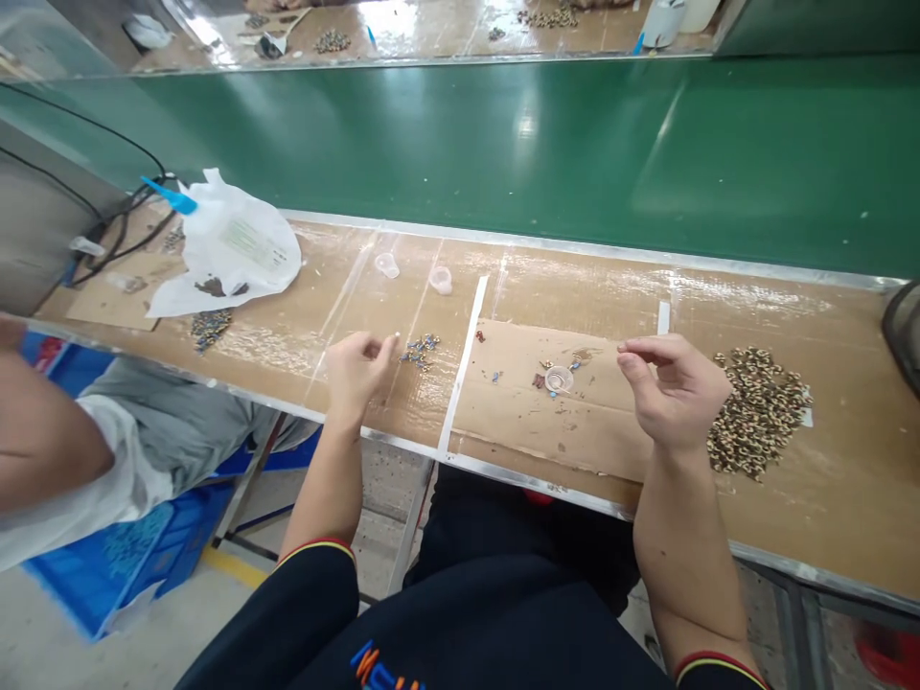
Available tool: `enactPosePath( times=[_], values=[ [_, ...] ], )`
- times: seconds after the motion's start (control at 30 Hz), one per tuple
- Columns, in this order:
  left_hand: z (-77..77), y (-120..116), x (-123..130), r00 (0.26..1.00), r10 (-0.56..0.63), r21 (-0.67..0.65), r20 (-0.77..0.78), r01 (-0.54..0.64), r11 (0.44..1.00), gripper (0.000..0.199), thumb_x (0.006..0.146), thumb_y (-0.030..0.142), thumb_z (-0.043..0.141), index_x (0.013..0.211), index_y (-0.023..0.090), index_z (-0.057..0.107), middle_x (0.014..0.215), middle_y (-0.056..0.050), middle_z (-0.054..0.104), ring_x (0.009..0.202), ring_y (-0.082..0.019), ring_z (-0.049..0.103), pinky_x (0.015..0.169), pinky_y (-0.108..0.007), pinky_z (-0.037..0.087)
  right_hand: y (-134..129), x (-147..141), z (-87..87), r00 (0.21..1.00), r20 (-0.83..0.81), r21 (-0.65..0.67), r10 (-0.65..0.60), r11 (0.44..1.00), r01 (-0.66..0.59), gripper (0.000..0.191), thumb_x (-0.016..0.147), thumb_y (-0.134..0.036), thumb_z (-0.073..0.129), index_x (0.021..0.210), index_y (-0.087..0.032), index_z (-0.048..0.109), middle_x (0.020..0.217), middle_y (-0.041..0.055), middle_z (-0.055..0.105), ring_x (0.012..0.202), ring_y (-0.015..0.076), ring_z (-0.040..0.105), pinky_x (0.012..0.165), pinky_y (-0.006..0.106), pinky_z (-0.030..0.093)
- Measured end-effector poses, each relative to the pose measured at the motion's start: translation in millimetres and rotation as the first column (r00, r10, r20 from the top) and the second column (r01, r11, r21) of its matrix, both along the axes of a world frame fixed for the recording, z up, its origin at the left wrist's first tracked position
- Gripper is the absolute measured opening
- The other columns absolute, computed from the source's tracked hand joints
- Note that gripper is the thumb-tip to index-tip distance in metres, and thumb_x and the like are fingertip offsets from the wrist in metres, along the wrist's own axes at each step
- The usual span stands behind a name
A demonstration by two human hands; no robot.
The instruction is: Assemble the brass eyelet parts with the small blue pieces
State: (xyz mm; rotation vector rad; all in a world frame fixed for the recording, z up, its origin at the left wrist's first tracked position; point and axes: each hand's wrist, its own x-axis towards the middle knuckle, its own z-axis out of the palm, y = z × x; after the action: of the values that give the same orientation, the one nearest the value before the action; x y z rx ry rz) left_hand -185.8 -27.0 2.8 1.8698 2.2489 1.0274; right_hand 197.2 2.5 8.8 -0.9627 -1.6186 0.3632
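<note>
My left hand is raised over the bench with thumb and forefinger drawn together; a tiny pale speck shows at the tips, too small to name. Right beside it lies a small pile of blue and brass-coloured metal parts. My right hand is closed in a pinch above the cardboard sheet's right side, and whatever sits between its fingertips is too small to make out. On the cardboard between my hands stands a small clear cup, with a few loose parts around it. Right of my right hand spreads a large heap of brass-coloured parts.
Two small plastic cups stand farther back. A white bottle with a blue nozzle rests on the left near another parts pile. Behind the bench runs a green belt. A person sits at left.
</note>
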Motion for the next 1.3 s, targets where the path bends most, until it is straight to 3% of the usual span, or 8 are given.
enactPosePath(
  times=[0.1,0.17,0.27,0.33,0.53,1.07,1.17,1.3],
  values=[
    [6.0,-14.5,21.2,1.0,-0.014,0.085,0.013,0.013,0.996,0.044,0.093,0.033,0.058,0.054,0.021,0.042,0.05,0.004,0.042,0.049,-0.011,0.04,0.054,-0.028,0.031,3.3,7.3,3.2,0.982,0.17,-0.065,0.085,0.995,-0.074,0.005,0.093,-0.025,0.072,0.088,-0.025,0.074,0.074,0.0004,0.073,0.06,0.0152,0.063,0.057,0.03,0.052],
    [3.1,-25.5,43.8,0.984,-0.18,0.052,0.014,0.179,0.982,0.045,0.093,0.037,0.061,0.055,0.021,0.043,0.052,0.003,0.045,0.051,-0.012,0.044,0.055,-0.027,0.035,3.9,9.0,4.6,0.933,0.305,-0.14,0.191,0.978,-0.154,0.01,0.094,-0.026,0.069,0.086,-0.024,0.074,0.076,0.0012,0.073,0.062,0.0152,0.064,0.059,0.03,0.052],
    [-5.1,-31.1,79.6,0.812,-0.584,-0.076,0.002,0.582,0.81,0.026,0.098,0.032,0.057,0.077,0.02,0.066,0.073,-0.002,0.064,0.07,-0.015,0.061,0.067,-0.027,0.047,4.3,8.9,4.9,0.854,0.403,-0.249,0.33,0.937,-0.244,0.012,0.096,-0.029,0.067,0.089,-0.022,0.074,0.082,0.0038,0.074,0.069,0.0166,0.068,0.064,0.03,0.054],
    [-8.8,-25.3,96.7,0.755,-0.656,-0.148,-0.017,0.646,0.748,0.017,0.099,0.025,0.054,0.096,0.021,0.07,0.088,-0.004,0.07,0.083,-0.017,0.067,0.074,-0.028,0.051,4.8,9.2,4.2,0.816,0.416,-0.304,0.402,0.907,-0.292,0.013,0.097,-0.031,0.066,0.093,-0.022,0.074,0.087,0.005,0.075,0.074,0.0173,0.069,0.066,0.03,0.055],
    [-12.3,-1.1,113.6,0.869,-0.468,-0.314,-0.158,0.405,0.859,0.015,0.092,0.031,0.069,0.08,0.021,0.067,0.083,-0.006,0.071,0.079,-0.024,0.068,0.067,-0.033,0.048,6.5,13.0,-1.0,0.704,0.478,-0.402,0.525,0.844,-0.356,0.01,0.094,-0.032,0.071,0.096,-0.024,0.074,0.088,0.0039,0.074,0.081,0.0197,0.069,0.071,0.032,0.054],
    [-14.0,14.5,114.2,0.796,-0.574,-0.401,-0.192,0.47,0.786,0.013,0.091,0.018,0.063,0.08,0.021,0.068,0.086,-0.007,0.072,0.081,-0.025,0.068,0.068,-0.035,0.045,7.3,4.0,-7.0,0.686,0.507,-0.372,0.523,0.85,-0.373,0.008,0.096,-0.028,0.067,0.093,-0.024,0.074,0.081,0.0019,0.068,0.076,0.0175,0.063,0.068,0.03,0.048],
    [-11.8,14.7,112.8,0.782,-0.607,-0.351,-0.143,0.533,0.77,0.016,0.091,0.015,0.06,0.078,0.021,0.066,0.085,-0.007,0.071,0.083,-0.025,0.067,0.07,-0.035,0.048,8.8,3.8,-8.5,0.693,0.519,-0.336,0.501,0.865,-0.373,0.017,0.099,-0.028,0.062,0.088,-0.025,0.074,0.075,0.0013,0.066,0.072,0.0169,0.061,0.065,0.03,0.046],
    [9.6,16.3,119.8,0.761,-0.647,-0.07,0.048,0.649,0.757,0.012,0.096,0.016,0.054,0.088,0.02,0.062,0.086,-0.005,0.068,0.079,-0.018,0.065,0.072,-0.031,0.051,9.2,-1.1,-10.6,0.756,0.482,-0.28,0.443,0.895,-0.346,0.019,0.1,-0.029,0.061,0.087,-0.024,0.074,0.076,0.0028,0.068,0.074,0.0179,0.063,0.065,0.031,0.049]
  ],
)
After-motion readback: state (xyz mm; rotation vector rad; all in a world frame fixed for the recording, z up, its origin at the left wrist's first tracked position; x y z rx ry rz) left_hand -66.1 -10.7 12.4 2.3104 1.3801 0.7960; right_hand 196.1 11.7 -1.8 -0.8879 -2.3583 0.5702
